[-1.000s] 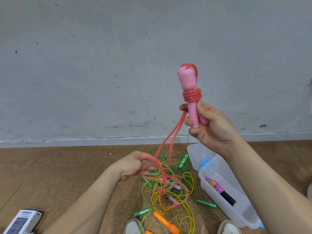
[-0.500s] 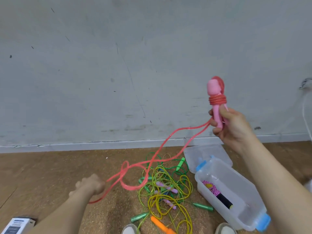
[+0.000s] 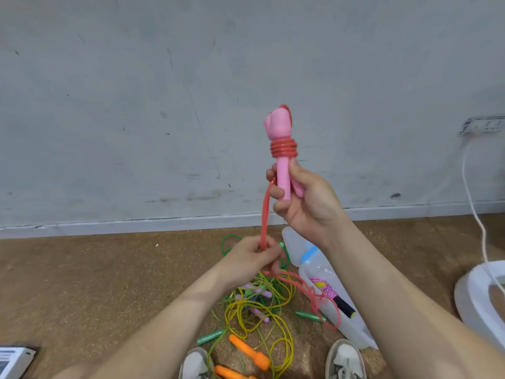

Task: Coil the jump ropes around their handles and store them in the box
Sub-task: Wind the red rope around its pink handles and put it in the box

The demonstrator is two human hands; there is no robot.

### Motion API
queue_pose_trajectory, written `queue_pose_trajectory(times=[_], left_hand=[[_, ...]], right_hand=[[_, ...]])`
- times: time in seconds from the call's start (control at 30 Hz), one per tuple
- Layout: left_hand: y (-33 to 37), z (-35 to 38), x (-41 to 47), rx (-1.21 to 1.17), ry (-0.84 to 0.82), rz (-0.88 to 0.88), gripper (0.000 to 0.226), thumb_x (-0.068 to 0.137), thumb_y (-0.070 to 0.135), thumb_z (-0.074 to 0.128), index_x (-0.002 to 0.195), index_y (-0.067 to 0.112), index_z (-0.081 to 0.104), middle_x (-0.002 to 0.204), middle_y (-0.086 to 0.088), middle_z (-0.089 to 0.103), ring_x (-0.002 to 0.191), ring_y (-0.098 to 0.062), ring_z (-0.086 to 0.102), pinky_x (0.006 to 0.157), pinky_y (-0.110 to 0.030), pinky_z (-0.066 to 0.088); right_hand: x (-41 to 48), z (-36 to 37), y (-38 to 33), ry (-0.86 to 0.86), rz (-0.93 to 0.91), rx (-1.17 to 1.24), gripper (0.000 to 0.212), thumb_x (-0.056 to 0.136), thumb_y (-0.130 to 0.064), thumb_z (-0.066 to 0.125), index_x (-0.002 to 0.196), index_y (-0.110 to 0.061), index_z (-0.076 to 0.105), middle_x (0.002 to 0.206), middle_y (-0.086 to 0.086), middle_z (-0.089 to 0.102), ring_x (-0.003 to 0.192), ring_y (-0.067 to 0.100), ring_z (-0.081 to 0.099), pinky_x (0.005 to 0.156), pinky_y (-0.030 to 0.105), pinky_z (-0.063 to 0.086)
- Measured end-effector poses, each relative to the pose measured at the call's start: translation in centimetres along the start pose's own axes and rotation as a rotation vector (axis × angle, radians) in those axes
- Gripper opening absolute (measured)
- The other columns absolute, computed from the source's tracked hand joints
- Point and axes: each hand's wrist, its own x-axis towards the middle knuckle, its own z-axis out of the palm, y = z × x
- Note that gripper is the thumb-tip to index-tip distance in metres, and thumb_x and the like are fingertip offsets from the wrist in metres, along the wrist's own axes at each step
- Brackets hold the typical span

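Observation:
My right hand (image 3: 303, 198) grips the two pink handles (image 3: 281, 160) upright in front of the wall, with several turns of red rope (image 3: 283, 149) coiled round them below their thick heads. The doubled red rope hangs straight down to my left hand (image 3: 254, 258), which pinches it; the loose end trails right over the clear plastic box (image 3: 344, 326) on the floor. Inside the box lies a coiled pink rope with a black handle (image 3: 334, 298). A tangle of yellow and green ropes (image 3: 259, 310) with green, orange and lilac handles lies on the floor between my arms.
My two shoes (image 3: 345, 361) show at the bottom edge beside the orange handles (image 3: 250, 354). A white round object (image 3: 481, 302) with a white cable stands at the right. A small white device (image 3: 13, 361) lies at the bottom left. The grey wall is close ahead.
My left hand came back from the far left to under the handles, still holding the rope. My right hand shifted left with the handles, and the rope now hangs vertical.

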Motion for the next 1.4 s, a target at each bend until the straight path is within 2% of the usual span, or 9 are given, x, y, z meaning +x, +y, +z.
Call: queue_pose_trajectory(times=[0.17,0.23,0.37,0.5,0.63,0.9,1.03,1.17,1.4], left_hand=[[-8.6,-1.3,-2.4,0.532,-0.298,-0.368,0.021,0.088,0.019,0.064,0.067,0.019,0.061,0.063,0.0,0.067,0.051,0.003,0.054,0.053,-0.013,0.039],[-11.0,-2.0,-3.8,0.788,-0.448,-0.482,0.007,0.085,0.021,0.065,0.084,0.015,0.068,0.092,-0.007,0.073,0.068,-0.005,0.058,0.055,-0.014,0.039],[-10.8,-3.0,-4.1,0.909,-0.702,-0.681,0.061,0.077,0.02,0.076,0.131,0.011,0.048,0.132,-0.009,0.057,0.112,-0.025,0.058,0.082,-0.023,0.047],[-3.9,-3.9,-1.4,0.251,-0.295,-0.323,0.103,0.056,0.023,0.08,0.146,0.017,0.029,0.147,0.002,0.041,0.12,-0.005,0.049,0.096,-0.017,0.04],[2.8,-3.7,-0.2,-0.338,0.136,0.165,0.073,0.056,0.014,0.07,0.127,0.011,0.05,0.128,0.004,0.06,0.122,-0.01,0.051,0.098,-0.025,0.041],[5.5,-8.9,-0.1,-0.675,0.871,0.206,0.051,0.073,-0.023,0.028,0.087,0.006,0.067,0.081,-0.004,0.073,0.084,-0.019,0.07,0.092,-0.036,0.05],[7.7,-6.5,-0.9,-0.522,0.526,0.224,0.03,0.092,0.003,0.037,0.098,0.015,0.065,0.083,-0.003,0.074,0.086,-0.017,0.07,0.084,-0.028,0.052],[7.6,-1.7,-0.3,-0.606,0.15,-0.015,0.039,0.095,0.044,0.03,0.093,0.015,0.056,0.054,0.003,0.059,0.044,-0.01,0.054,0.048,-0.02,0.046],[6.1,-6.1,-0.4,0.357,0.455,0.224,0.016,0.095,0.023,0.055,0.093,0.027,0.071,0.058,0.007,0.053,0.055,-0.011,0.048,0.055,-0.028,0.037]], right_hand=[[0.5,-1.4,-2.7,0.11,-0.204,0.134,0.028,0.102,-0.024,0.039,0.089,-0.004,0.052,0.078,0.006,0.051,0.049,0.01,0.042,0.042,0.018,0.041],[0.6,-1.8,-3.7,0.129,-0.292,0.074,0.028,0.103,-0.023,0.039,0.087,-0.003,0.053,0.076,0.007,0.049,0.049,0.011,0.04,0.043,0.021,0.042],[0.8,-1.8,-2.3,0.135,-0.232,-0.311,0.028,0.102,-0.02,0.042,0.082,-0.006,0.055,0.072,0.012,0.044,0.045,0.012,0.041,0.044,0.022,0.044],[0.7,-0.8,0.2,-0.011,-0.086,-0.507,0.026,0.101,-0.02,0.044,0.085,-0.004,0.057,0.066,0.01,0.048,0.046,0.013,0.041,0.043,0.022,0.044],[0.2,-0.1,1.4,-0.15,0.031,-0.431,0.026,0.101,-0.02,0.042,0.089,-0.001,0.056,0.053,0.002,0.048,0.041,0.009,0.04,0.042,0.02,0.041],[-0.3,-0.3,1.0,-0.157,0.049,-0.249,0.022,0.099,-0.016,0.041,0.091,0.002,0.053,0.079,0.011,0.053,0.043,0.01,0.041,0.04,0.02,0.039],[-0.5,-0.1,1.1,-0.209,0.062,-0.203,0.024,0.09,-0.021,0.048,0.091,0.002,0.054,0.081,0.012,0.053,0.046,0.011,0.04,0.041,0.021,0.039],[-0.6,0.4,1.2,-0.226,0.066,-0.118,0.024,0.086,-0.024,0.05,0.089,-0.001,0.053,0.075,0.012,0.044,0.047,0.011,0.038,0.041,0.02,0.039],[-0.3,-1.3,0.4,-0.036,0.028,-0.44,0.022,0.098,-0.018,0.048,0.101,-0.001,0.06,0.096,0.019,0.054,0.049,0.009,0.043,0.038,0.015,0.033]])
